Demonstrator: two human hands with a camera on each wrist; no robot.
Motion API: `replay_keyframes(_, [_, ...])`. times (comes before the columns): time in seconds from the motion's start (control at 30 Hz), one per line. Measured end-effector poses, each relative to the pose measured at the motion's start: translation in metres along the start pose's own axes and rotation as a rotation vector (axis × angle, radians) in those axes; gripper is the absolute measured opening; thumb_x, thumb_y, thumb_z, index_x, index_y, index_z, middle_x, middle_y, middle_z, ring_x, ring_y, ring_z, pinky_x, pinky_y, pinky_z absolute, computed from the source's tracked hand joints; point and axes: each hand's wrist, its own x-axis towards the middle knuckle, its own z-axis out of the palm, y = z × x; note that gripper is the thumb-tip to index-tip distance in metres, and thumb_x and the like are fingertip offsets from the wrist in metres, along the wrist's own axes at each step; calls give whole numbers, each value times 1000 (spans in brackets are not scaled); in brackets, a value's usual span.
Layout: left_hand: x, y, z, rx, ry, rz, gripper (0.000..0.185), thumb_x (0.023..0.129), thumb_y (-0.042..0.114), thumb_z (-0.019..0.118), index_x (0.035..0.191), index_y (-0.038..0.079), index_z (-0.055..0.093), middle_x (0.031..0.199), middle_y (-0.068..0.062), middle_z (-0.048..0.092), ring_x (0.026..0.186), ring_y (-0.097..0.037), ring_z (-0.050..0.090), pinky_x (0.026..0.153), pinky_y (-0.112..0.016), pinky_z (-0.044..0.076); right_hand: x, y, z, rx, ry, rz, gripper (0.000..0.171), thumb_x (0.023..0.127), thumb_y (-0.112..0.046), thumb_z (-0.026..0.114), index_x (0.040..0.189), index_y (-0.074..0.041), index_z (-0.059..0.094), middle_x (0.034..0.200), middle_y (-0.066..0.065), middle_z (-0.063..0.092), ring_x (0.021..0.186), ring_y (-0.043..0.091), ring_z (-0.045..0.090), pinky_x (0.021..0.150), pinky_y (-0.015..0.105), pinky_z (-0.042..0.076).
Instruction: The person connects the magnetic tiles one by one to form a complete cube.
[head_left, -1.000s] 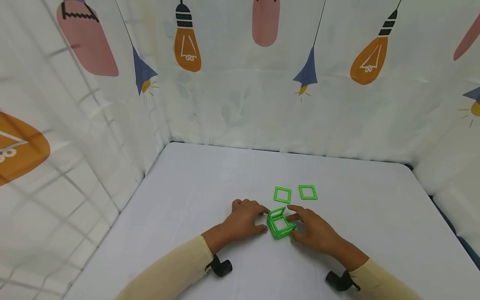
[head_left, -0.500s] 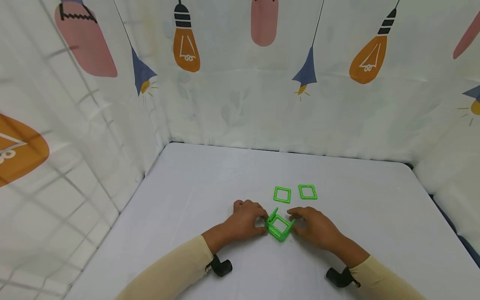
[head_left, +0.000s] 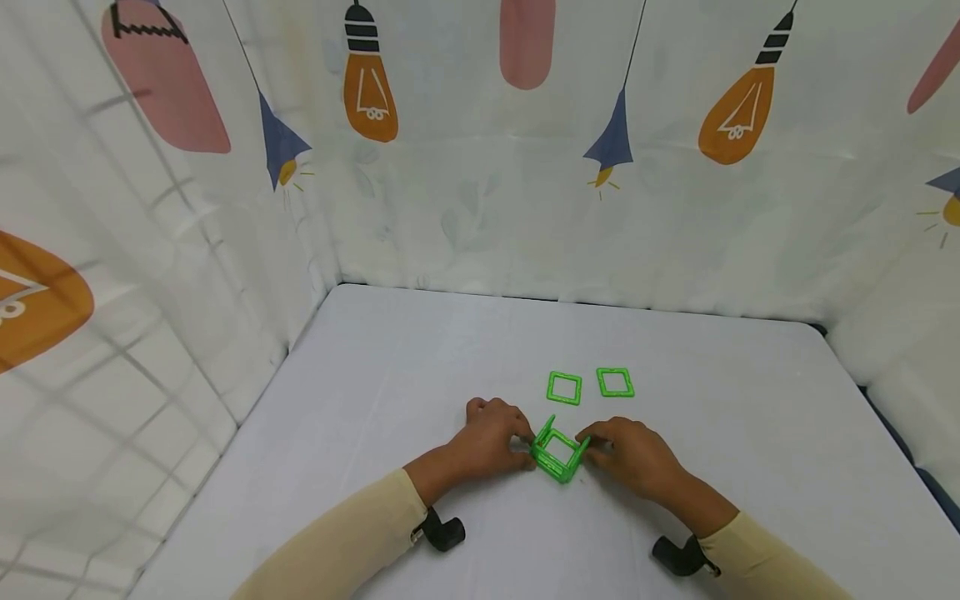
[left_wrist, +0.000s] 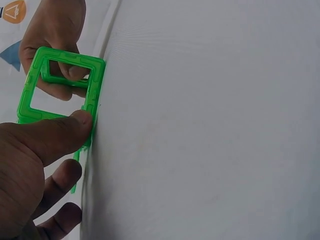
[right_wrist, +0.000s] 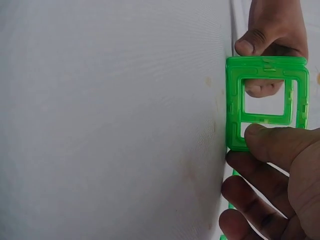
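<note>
On a white table, a green frame of joined square panels sits directly between a person's hands, the left hand at its 9 o'clock and the right hand at its 3 o'clock, by a dial read from the head view. Each appears to pinch the side facing it: the left grips the left panel, the right grips the right panel. That opposed hold looks like the relation that counts most; neither hand is clearly nearer, and the squarish frame offers no evident long axis. Beyond it, one loose square lies flat at 12 o'clock and another loose square at 1 o'clock, the latter nearer the right hand. Only the head view shows that pair whole. The left wrist view adds the left thumb laid across a lower corner of its panel; the right wrist view adds the right thumb against a lower bar, plus slim green edges between 6 and 7 o'clock, too partial to identify.
</note>
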Motion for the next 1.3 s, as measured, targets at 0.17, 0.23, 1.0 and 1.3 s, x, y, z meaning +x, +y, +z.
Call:
replay_keyframes(0.17, [1,0,-1,-3,-14,-14,22,81,33,88,102,29,83,103,18,67,105,-13,51,99,-57,25,-1,-1,-1,19,0,3,21,85,-13,84,101,-26,80,95,-15,72,94,12,67,78,37,53])
replay_keyframes(0.23, [2,0,-2,-6,-20,-19,22,81,33,88,102,29,83,103,18,67,105,-13,51,100,-57,25,-1,0,-2,19,3,-3,21,85,-13,84,100,-26,80,95,-14,72,95,12,68,77,37,53])
replay_keyframes(1.0, [2,1,-5,-55,-48,-51,20,81,29,88,101,28,83,104,19,68,109,-14,51,97,-54,26,3,10,-11,26,-48,-19,34,87,-7,81,119,-16,74,102,-11,73,104,19,67,85,42,54])
replay_keyframes(1.3, [2,1,-6,-64,-47,-61,18,80,26,89,97,29,83,103,19,68,109,-14,52,97,-54,27,14,32,-26,46,-32,-1,43,90,-11,79,130,-10,67,111,-4,72,101,24,65,85,43,54])
